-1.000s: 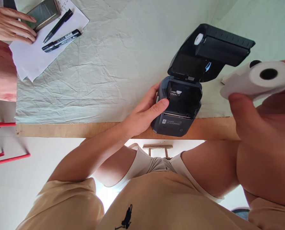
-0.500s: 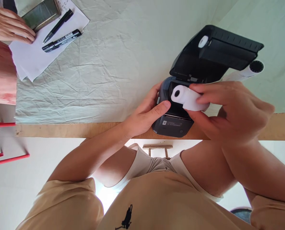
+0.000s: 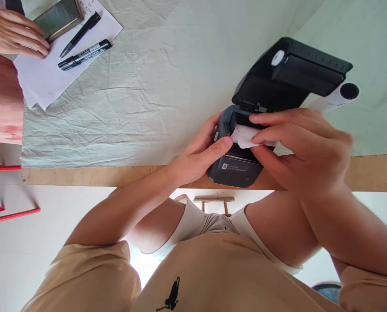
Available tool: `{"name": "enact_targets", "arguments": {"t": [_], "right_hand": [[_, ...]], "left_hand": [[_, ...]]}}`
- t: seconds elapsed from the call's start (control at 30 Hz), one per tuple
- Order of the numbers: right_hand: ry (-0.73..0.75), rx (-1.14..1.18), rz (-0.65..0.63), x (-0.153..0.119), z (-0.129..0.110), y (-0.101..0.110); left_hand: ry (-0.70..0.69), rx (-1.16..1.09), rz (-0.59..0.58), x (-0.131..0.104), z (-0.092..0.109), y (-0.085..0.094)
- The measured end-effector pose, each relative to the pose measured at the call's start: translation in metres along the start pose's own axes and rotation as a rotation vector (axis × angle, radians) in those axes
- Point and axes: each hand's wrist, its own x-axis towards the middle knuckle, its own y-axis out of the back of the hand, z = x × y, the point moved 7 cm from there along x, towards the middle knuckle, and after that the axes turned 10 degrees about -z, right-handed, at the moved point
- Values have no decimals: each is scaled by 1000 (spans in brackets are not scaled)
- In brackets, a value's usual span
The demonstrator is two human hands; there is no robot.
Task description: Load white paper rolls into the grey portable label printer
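A small black label printer (image 3: 235,169) sits at the table's front edge with its lid (image 3: 293,71) swung up and back. My left hand (image 3: 203,151) grips the printer's left side, its thumb over the rim of the paper bay. A white paper roll (image 3: 245,135) lies inside the bay, partly covered by my fingers. My right hand (image 3: 310,147) is closed on the roll, fingertips on its paper from above and in front. The roll's right end is hidden behind that hand.
Behind my right hand lies a white cylinder with a black end (image 3: 349,91). At the upper left, another person's hand (image 3: 14,34) rests by a phone (image 3: 58,19), with paper sheets (image 3: 47,86), a black pen (image 3: 79,34) and a black marker (image 3: 84,55). A wooden edge (image 3: 83,175) borders the cloth-covered table.
My right hand has moved left and lowered the paper roll into the printer's bay. Its end hole, visible before, no longer shows. My left hand has kept its hold.
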Motion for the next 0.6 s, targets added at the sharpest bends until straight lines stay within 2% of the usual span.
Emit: {"name": "enact_targets", "arguments": {"t": [0.07, 0.23, 0.43, 0.6], "right_hand": [[-7, 29, -11, 0, 0, -3], [5, 11, 93, -2, -10, -5], [23, 125, 35, -8, -16, -6], [128, 45, 30, -10, -25, -8]], "left_hand": [[-18, 3, 5, 1, 2, 0], [-24, 7, 7, 0, 2, 0], [-44, 42, -16, -3, -1, 0], [-23, 72, 8, -2, -6, 7]]}}
